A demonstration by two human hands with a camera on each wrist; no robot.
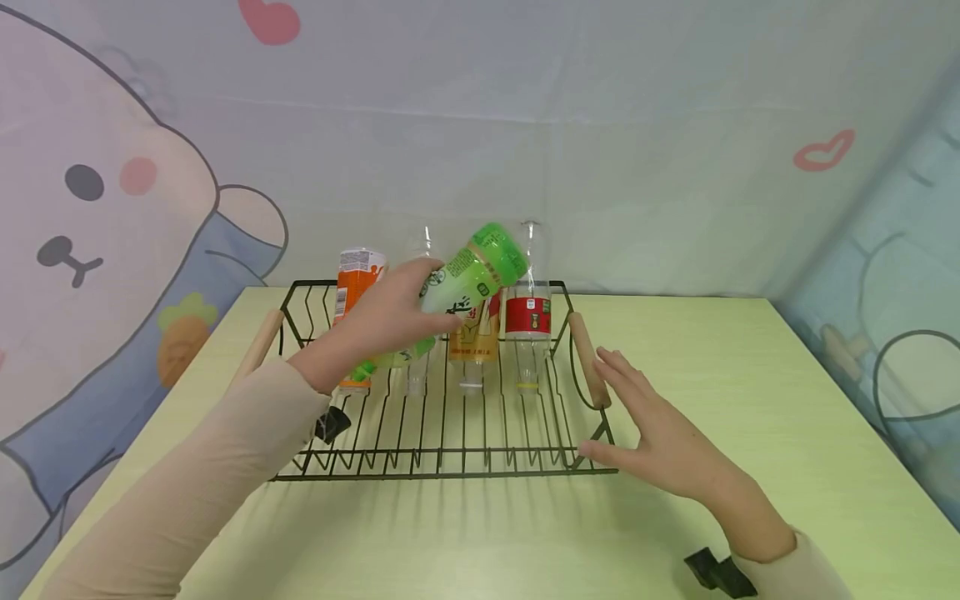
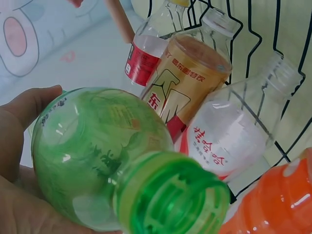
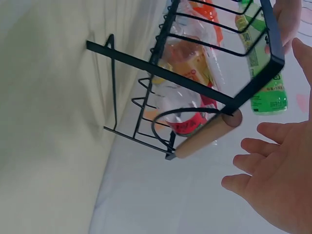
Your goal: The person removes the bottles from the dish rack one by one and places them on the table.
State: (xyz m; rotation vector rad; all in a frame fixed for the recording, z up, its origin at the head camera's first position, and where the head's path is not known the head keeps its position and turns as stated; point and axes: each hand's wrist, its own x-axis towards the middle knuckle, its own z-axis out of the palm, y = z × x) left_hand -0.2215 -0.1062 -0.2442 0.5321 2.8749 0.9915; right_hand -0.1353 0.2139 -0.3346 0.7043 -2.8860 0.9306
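My left hand (image 1: 390, 312) grips a green plastic bottle (image 1: 487, 265) round its body, above the left half of a black wire rack (image 1: 442, 451). The bottle is tilted, its base up to the right and its green neck (image 2: 180, 195) down to the left. In the rack lie an orange bottle (image 1: 356, 279), a clear bottle with a white label (image 2: 229, 136), a gold-labelled bottle (image 1: 474, 343) and a clear bottle with a red label (image 1: 528, 315), necks towards me. My right hand (image 1: 675, 446), fingers spread and holding nothing, is beside the rack's right end.
The rack has a wooden handle (image 1: 590, 362) on the right and another wooden handle (image 1: 258, 343) on the left. It stands on a pale yellow-green table (image 1: 450, 542). Behind the table hangs a printed cloth (image 1: 637, 183) with a cartoon bear on the left.
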